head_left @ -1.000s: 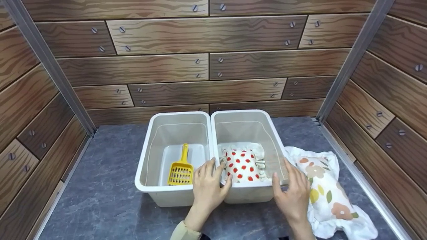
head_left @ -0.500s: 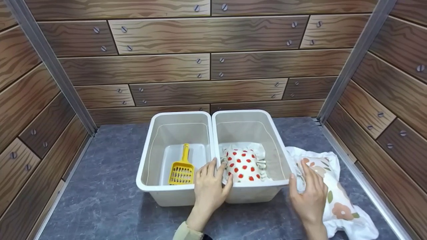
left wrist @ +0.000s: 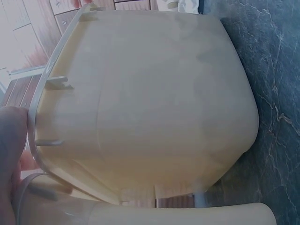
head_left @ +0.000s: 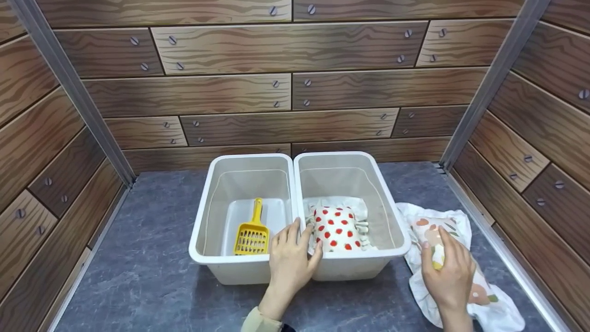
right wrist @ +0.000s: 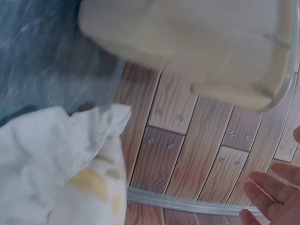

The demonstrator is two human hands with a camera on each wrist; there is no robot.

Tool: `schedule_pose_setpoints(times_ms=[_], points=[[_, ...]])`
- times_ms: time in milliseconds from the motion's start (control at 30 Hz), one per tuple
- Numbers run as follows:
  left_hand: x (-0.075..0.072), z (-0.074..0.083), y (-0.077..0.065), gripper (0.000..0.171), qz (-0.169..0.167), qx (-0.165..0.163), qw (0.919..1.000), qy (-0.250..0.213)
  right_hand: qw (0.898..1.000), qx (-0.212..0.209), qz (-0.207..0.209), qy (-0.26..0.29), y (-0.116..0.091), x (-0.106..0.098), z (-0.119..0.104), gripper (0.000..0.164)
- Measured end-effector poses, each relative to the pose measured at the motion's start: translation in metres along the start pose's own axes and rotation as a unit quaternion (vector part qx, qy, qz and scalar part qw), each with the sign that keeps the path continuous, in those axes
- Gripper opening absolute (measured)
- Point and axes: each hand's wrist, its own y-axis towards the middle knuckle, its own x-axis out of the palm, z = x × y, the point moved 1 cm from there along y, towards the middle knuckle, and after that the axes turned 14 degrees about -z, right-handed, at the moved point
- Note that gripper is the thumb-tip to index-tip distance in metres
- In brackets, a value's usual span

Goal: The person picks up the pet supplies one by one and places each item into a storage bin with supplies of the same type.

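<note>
Two pale grey plastic bins stand side by side, a left bin [head_left: 201, 212] and a right bin [head_left: 390, 196]. My left hand [head_left: 290, 260] rests on the front rims where they meet, fingers extended. Inside the left bin lies a yellow slotted litter scoop [head_left: 252, 237]. A white cushion with red strawberries [head_left: 337, 229] lies in the right bin. My right hand [head_left: 448, 274] is over a white floral cushion [head_left: 480, 290] beside that bin, fingers fairly straight; whether it touches the cloth I cannot tell. The right wrist view shows those fingers [right wrist: 269, 190] spread apart from the cushion.
Wood-patterned panels [head_left: 286, 50] enclose the back and both sides, with metal corner rails [head_left: 484, 78]. The dark marbled tabletop [head_left: 133, 258] extends around the bins. The floral cushion lies near the right side rail.
My right hand has moved right, from the right bin's front corner to over the floral cushion. The left hand stays on the rims, and the bins have not visibly moved.
</note>
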Motion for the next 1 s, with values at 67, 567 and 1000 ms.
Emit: schedule_pose_setpoints(times_ms=[67,567,1000], points=[[0.0,0.0,0.0,0.037,-0.001,0.0,1.0,0.0,1.0,0.002,-0.008,-0.003,-0.001,-0.002,0.006,0.046],[0.002,0.0,0.0,0.04,-0.009,-0.006,0.9999,0.0,0.998,-0.032,-0.045,-0.043,-0.009,-0.004,0.05,0.047],[0.001,0.001,-0.001,0.043,-0.008,-0.008,0.9999,-0.008,0.979,0.066,-0.169,-0.093,-0.011,-0.019,0.079,0.049]])
